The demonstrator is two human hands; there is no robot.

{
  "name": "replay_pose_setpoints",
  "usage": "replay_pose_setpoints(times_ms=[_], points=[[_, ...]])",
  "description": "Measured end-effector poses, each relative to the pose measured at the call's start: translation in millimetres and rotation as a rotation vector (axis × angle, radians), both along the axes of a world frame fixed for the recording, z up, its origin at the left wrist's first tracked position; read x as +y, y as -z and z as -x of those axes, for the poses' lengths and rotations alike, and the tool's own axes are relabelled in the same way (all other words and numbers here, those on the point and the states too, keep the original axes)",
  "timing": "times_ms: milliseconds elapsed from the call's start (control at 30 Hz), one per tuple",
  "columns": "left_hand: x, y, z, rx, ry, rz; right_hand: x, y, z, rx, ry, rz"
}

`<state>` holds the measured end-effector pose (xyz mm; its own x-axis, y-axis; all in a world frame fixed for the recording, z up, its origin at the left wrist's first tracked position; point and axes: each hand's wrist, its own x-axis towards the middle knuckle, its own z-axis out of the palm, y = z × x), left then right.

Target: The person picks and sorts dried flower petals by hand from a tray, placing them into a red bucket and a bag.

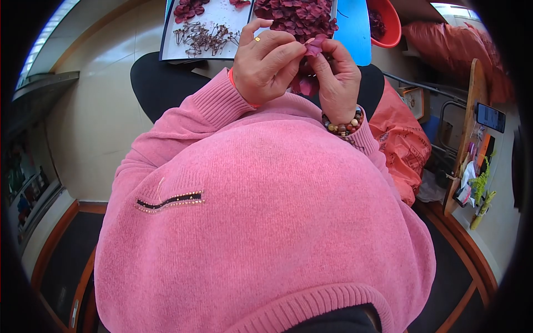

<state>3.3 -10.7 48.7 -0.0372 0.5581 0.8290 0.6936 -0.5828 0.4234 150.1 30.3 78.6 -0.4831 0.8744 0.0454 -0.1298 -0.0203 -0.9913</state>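
Observation:
A dark red-pink artificial petal is pinched between the thumb and fingers of my right hand, which wears a beaded bracelet. The closed fingertips of my left hand, with a ring on one finger, meet the petal's left side. Whether they grip the petal or a thin stem cannot be made out. More dark red petals show below and between my hands. Just beyond, a heap of burgundy petals lies in a white tray. Thin brown stems are piled in the white tray at left.
Beside the trays is a blue surface, and a red bowl with dark petals stands right of it. Red plastic bags lie at my right. A wooden board edge with a phone is farther right.

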Motion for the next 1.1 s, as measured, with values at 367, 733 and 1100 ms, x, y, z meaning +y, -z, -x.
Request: replay_pose_setpoints(times_ms=[367, 733, 1100], points=[[1, -2, -3, -0.623, 0.156, 0.392, 1, 5, 1, 0.001, -0.037, -0.070], [-1, -3, 1, -0.860, 0.381, 0.567, 5, 11, -2, -0.151, -0.028, -0.172], [1, 5, -1, -0.939, 0.247, 0.767, 4, 15, -4, -0.227, -0.006, -0.050]])
